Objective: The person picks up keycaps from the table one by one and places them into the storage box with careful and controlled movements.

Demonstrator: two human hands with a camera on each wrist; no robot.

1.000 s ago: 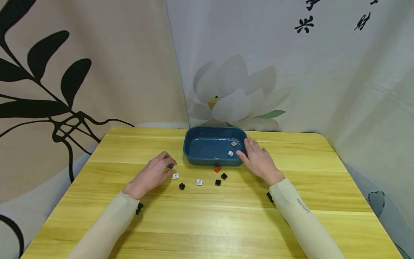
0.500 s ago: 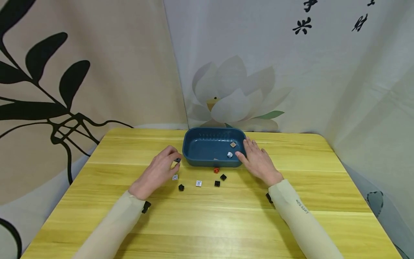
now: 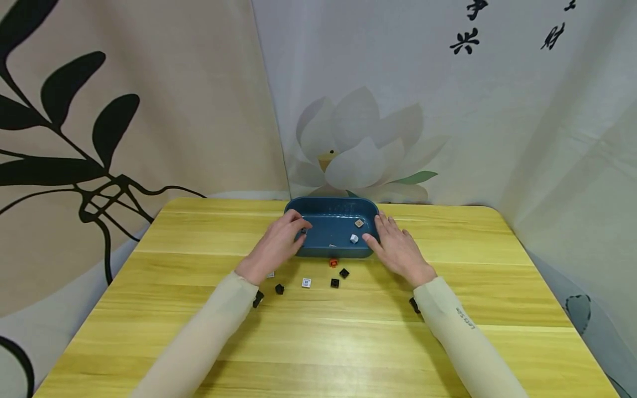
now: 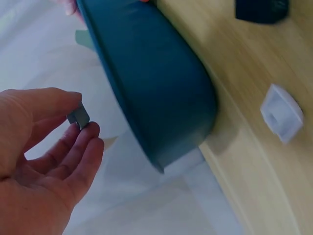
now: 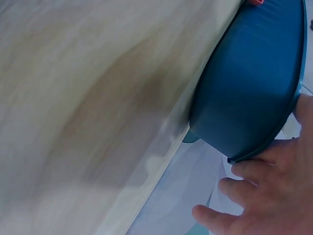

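Note:
A small grey keycap [image 4: 79, 116] is pinched between the thumb and fingers of my left hand [image 3: 273, 247], over the left end of the blue tray [image 3: 334, 252]. Relaxed, fairly straight fingers of my right hand [image 3: 400, 249] rest along the tray's right end, with the thumb reaching over its rim. Inside the tray lie a white keycap [image 3: 354, 239] and a beige one [image 3: 359, 223]. In front of it are an orange keycap [image 3: 333, 263], a white one [image 3: 306, 283] and several black ones, including one near my left sleeve [image 3: 280, 289].
The wooden table [image 3: 378, 342] carries everything. Another white keycap [image 4: 282, 113] sits below my left wrist, largely covered in the head view. A printed curtain [image 3: 219, 121] hangs right behind the table's far edge.
My left hand has moved right and away from me, carrying the grey keycap from the table to over the tray. My right hand stays at the tray's right end.

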